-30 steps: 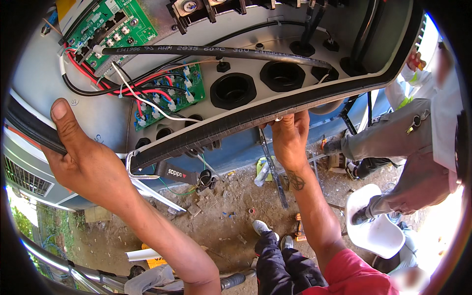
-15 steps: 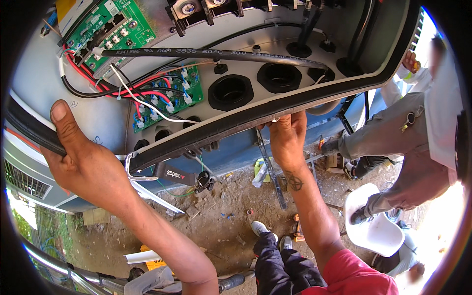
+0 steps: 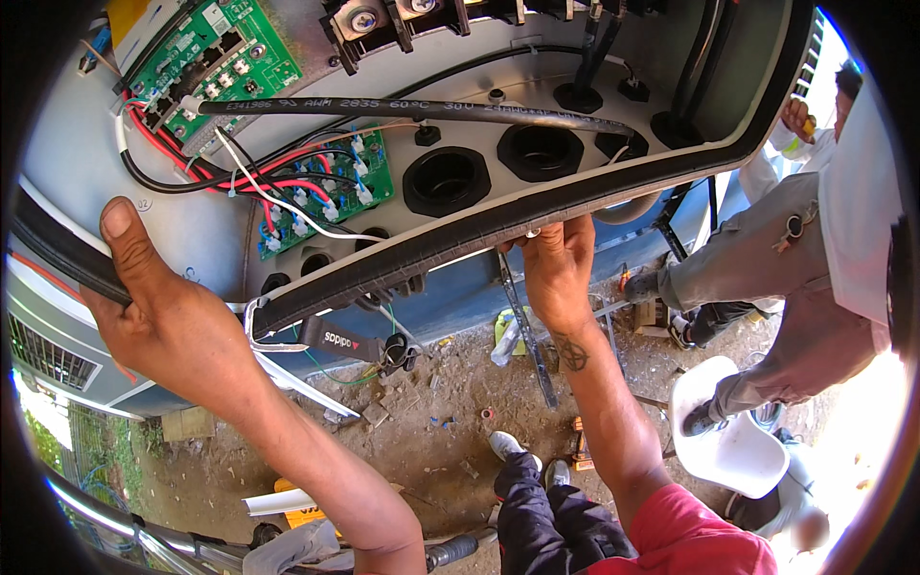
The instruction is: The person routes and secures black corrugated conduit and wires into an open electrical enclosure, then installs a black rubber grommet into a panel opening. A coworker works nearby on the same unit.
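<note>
My left hand (image 3: 177, 321) is closed round the left rim of an open grey electrical enclosure (image 3: 307, 278), its thumb up over the black rubber edge seal (image 3: 62, 244). Under the front lip, my right hand (image 3: 561, 278) is raised with its fingers bent together. A small shiny piece (image 3: 534, 233) shows at its fingertips; what they hold beneath the lip is hidden. Inside the enclosure, a thick black cable (image 3: 402, 110) runs from a green circuit board (image 3: 216, 62) to a gland. A smaller green board (image 3: 331, 192) carries red, black and white wires. Black round cable glands (image 3: 446, 182) line the floor.
A black strap (image 3: 340, 340) hangs from the front left corner. A person in grey trousers (image 3: 767, 259) stands at the right, beside a white plastic chair (image 3: 724, 431). A dark metal bar (image 3: 527, 331) slants below the enclosure, above dirt ground (image 3: 431, 422) with scattered debris.
The view has shifted very slightly. Both my hands keep their places on the enclosure. The person at the right has moved a little.
</note>
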The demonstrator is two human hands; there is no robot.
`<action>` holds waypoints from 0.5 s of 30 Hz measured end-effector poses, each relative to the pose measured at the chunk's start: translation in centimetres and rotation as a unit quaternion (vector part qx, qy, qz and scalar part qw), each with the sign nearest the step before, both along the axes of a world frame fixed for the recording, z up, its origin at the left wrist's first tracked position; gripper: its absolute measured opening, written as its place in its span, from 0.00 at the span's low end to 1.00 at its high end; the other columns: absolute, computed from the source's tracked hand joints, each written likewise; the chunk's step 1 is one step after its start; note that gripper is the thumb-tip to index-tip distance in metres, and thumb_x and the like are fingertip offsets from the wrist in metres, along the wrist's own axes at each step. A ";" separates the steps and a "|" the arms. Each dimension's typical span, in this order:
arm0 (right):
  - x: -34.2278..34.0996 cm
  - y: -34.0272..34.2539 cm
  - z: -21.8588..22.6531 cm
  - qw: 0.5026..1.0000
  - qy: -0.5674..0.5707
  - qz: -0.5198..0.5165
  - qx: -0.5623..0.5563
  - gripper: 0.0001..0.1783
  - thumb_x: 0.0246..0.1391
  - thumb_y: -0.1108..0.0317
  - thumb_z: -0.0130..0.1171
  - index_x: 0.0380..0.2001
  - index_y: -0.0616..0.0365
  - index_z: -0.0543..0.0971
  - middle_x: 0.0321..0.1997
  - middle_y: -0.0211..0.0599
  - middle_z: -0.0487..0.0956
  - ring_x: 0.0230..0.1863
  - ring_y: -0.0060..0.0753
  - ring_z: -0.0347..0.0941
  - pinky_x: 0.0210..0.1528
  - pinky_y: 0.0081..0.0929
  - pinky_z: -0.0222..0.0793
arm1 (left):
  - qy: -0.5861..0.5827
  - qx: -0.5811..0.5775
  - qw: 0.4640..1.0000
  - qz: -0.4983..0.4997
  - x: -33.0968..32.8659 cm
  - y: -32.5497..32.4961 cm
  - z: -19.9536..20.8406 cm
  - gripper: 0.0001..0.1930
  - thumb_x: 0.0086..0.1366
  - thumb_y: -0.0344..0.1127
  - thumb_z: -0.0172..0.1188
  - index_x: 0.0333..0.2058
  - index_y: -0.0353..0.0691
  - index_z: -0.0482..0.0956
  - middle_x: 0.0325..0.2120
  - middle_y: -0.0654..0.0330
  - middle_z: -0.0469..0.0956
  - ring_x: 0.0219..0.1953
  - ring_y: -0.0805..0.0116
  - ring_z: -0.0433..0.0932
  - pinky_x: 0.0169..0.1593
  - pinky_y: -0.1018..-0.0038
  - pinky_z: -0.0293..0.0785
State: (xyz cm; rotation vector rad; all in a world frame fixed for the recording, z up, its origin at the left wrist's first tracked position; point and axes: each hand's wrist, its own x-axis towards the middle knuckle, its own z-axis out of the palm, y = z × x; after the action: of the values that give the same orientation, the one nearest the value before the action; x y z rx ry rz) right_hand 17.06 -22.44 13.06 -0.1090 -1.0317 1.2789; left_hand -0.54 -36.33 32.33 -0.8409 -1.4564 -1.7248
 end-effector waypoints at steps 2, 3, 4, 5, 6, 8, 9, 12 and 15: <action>0.0 -0.1 0.1 1.000 0.004 0.001 0.001 0.22 0.71 0.51 0.61 0.54 0.57 0.74 0.46 0.35 0.83 0.41 0.29 0.79 0.41 0.33 0.76 | 0.003 0.004 1.000 -0.007 0.0 0.0 0.0 0.34 0.70 0.57 0.70 0.53 0.24 0.80 0.41 0.52 0.85 0.36 0.68 0.79 0.42 0.72 0.76; 0.0 -0.1 0.2 1.000 0.004 0.000 0.001 0.22 0.71 0.51 0.61 0.54 0.57 0.74 0.46 0.35 0.83 0.41 0.29 0.79 0.41 0.33 0.76 | 0.004 0.008 1.000 -0.010 0.0 0.0 0.1 0.34 0.70 0.57 0.70 0.53 0.24 0.80 0.41 0.52 0.85 0.36 0.68 0.79 0.42 0.71 0.76; 0.1 -0.2 0.2 1.000 -0.001 -0.003 0.001 0.22 0.71 0.51 0.61 0.54 0.57 0.74 0.46 0.35 0.83 0.41 0.29 0.79 0.41 0.33 0.75 | 0.000 0.011 1.000 -0.012 0.1 0.0 0.1 0.34 0.70 0.57 0.70 0.53 0.24 0.80 0.41 0.52 0.85 0.36 0.69 0.78 0.43 0.71 0.76; 0.1 -0.2 0.2 1.000 0.002 -0.002 0.000 0.22 0.71 0.51 0.61 0.54 0.57 0.74 0.46 0.35 0.83 0.41 0.29 0.79 0.41 0.33 0.75 | 0.005 0.010 1.000 -0.009 0.1 -0.1 0.0 0.34 0.70 0.57 0.70 0.53 0.24 0.80 0.41 0.53 0.85 0.36 0.69 0.78 0.43 0.72 0.76; 0.1 -0.3 0.3 1.000 0.000 -0.003 -0.001 0.22 0.71 0.51 0.61 0.53 0.58 0.74 0.46 0.35 0.83 0.41 0.29 0.79 0.41 0.33 0.75 | 0.005 0.008 1.000 -0.006 0.2 -0.2 0.1 0.34 0.70 0.57 0.70 0.53 0.24 0.80 0.41 0.53 0.85 0.36 0.68 0.78 0.43 0.72 0.76; 0.1 -0.3 0.4 1.000 -0.002 -0.005 -0.002 0.24 0.71 0.51 0.63 0.56 0.59 0.72 0.45 0.36 0.83 0.39 0.29 0.79 0.40 0.31 0.76 | 0.000 0.006 1.000 -0.003 0.2 -0.2 0.1 0.35 0.70 0.57 0.70 0.54 0.23 0.80 0.41 0.53 0.85 0.36 0.68 0.78 0.42 0.72 0.76; 0.0 -0.1 0.4 1.000 -0.002 -0.006 -0.004 0.27 0.70 0.52 0.65 0.58 0.60 0.70 0.45 0.37 0.82 0.38 0.29 0.80 0.39 0.29 0.77 | -0.005 0.004 1.000 -0.004 0.2 -0.1 0.1 0.35 0.70 0.57 0.70 0.54 0.23 0.79 0.41 0.52 0.85 0.36 0.68 0.78 0.42 0.72 0.76; -0.2 0.2 0.6 1.000 -0.001 -0.006 -0.004 0.30 0.69 0.52 0.67 0.61 0.61 0.68 0.44 0.38 0.82 0.36 0.29 0.81 0.38 0.27 0.77 | -0.006 0.002 1.000 -0.004 0.2 0.2 0.2 0.36 0.69 0.58 0.70 0.54 0.22 0.79 0.41 0.52 0.85 0.35 0.68 0.78 0.41 0.71 0.76; -0.3 0.3 0.8 1.000 0.004 -0.002 -0.005 0.31 0.68 0.52 0.67 0.61 0.61 0.68 0.44 0.38 0.83 0.36 0.30 0.81 0.38 0.27 0.77 | -0.010 -0.005 1.000 0.009 0.2 0.3 0.2 0.38 0.69 0.59 0.70 0.54 0.21 0.78 0.41 0.51 0.85 0.35 0.67 0.78 0.41 0.70 0.76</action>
State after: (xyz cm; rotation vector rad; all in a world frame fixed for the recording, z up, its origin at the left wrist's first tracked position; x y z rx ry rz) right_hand 16.78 -22.16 13.84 -0.1126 -1.0171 1.2807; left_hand -0.33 -35.99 32.57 -0.8152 -1.4826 -1.7193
